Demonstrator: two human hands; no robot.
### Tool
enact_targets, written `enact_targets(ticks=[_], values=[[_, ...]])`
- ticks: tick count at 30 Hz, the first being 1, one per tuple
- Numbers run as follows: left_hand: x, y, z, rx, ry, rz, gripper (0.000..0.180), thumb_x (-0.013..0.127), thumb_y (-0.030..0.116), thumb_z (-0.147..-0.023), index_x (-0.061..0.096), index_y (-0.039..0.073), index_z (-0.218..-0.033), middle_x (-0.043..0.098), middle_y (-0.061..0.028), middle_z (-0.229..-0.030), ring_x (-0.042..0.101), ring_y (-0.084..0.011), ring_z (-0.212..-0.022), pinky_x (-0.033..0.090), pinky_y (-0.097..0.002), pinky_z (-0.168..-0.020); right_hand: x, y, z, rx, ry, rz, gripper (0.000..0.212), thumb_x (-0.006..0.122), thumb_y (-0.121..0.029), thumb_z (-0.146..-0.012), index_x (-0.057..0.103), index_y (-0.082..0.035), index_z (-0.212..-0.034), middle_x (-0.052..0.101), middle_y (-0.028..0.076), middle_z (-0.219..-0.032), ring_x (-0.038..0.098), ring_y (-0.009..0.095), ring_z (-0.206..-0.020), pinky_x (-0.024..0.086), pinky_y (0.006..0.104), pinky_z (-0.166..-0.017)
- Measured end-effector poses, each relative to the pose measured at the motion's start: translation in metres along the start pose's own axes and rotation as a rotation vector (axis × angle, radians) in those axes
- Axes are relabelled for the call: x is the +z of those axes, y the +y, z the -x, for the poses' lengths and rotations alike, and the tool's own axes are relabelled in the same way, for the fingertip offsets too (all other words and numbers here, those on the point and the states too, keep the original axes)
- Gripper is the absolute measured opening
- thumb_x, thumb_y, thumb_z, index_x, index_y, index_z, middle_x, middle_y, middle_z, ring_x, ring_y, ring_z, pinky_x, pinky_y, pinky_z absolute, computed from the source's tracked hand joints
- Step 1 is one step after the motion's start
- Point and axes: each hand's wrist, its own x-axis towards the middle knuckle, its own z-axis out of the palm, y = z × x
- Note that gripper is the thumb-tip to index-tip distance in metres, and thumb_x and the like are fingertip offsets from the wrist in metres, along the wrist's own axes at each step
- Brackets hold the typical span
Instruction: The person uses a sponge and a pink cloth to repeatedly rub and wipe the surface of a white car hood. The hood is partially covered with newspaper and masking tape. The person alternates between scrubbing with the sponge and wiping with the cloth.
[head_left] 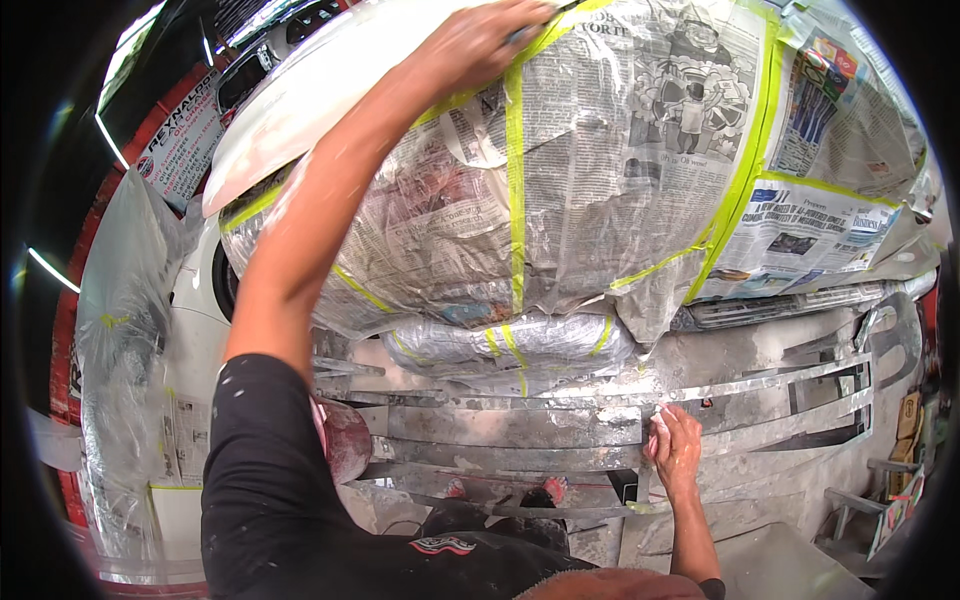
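Note:
My left hand (pixel 490 42) is stretched far forward at the edge where a white car panel (pixel 345 75) meets newspaper masking (pixel 600 170). Its fingers curl over something small and bluish-grey, partly hidden and too blurred to name. Yellow-green tape (pixel 516 190) runs in strips across the paper, which has clear plastic film over part of it. My right hand (pixel 677 445) is lower down, closed, above a long metal rack (pixel 500 457) of flat bars. A whitish bit shows at its fingertips, but its kind cannot be made out.
A reddish round container (pixel 345 440) stands beside my left sleeve. Plastic sheeting (pixel 125 340) hangs over a white car part at left. A small step stool (pixel 870 510) is at far right, and a wrapped oblong part (pixel 510 345) sits below the masked body.

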Motion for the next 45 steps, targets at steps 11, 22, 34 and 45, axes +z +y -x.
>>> enact_targets(ticks=[11,22,34,45], values=[[-0.06,-0.003,0.12,0.042,-0.116,-0.426,0.041,0.062,0.023,-0.102,0.062,0.015,-0.142,0.06,-0.0076,-0.147,0.051,-0.0247,-0.142,0.04,-0.0423,-0.121,-0.005,0.007,0.016,0.043,-0.017,-0.017,0.02,0.062,-0.008,-0.099,0.072,-0.004,-0.115,0.068,0.017,-0.123,0.062,0.036,-0.111,0.047,0.0461,-0.098],[-0.059,-0.014,0.117,0.196,-0.194,-0.484,0.045,0.064,0.014,-0.098,0.061,0.014,-0.143,0.059,-0.0104,-0.148,0.05,-0.0255,-0.143,0.04,-0.0423,-0.122,0.003,-0.003,0.007,0.055,-0.032,-0.043,0.024,0.06,-0.01,-0.102,0.07,-0.005,-0.124,0.067,0.018,-0.126,0.061,0.037,-0.112,0.047,0.0465,-0.097],[-0.086,-0.025,0.177,0.079,-0.162,-0.493,0.048,0.065,0.012,-0.096,0.06,0.014,-0.144,0.059,-0.0084,-0.148,0.049,-0.0253,-0.144,0.041,-0.0407,-0.121,0.01,-0.021,0.005,0.064,-0.035,-0.047,0.025,0.06,-0.012,-0.102,0.071,-0.008,-0.124,0.068,0.017,-0.127,0.062,0.037,-0.112,0.049,0.0462,-0.097],[-0.117,-0.011,0.156,0.263,-0.264,-0.473,0.037,0.062,0.012,-0.099,0.062,-0.003,-0.133,0.066,-0.0203,-0.134,0.059,-0.0373,-0.131,0.047,-0.0449,-0.114,0.0,-0.051,-0.048,-0.007,-0.05,-0.062,0.027,0.059,-0.008,-0.102,0.069,-0.003,-0.127,0.068,0.016,-0.131,0.061,0.035,-0.116,0.048,0.0442,-0.1]])
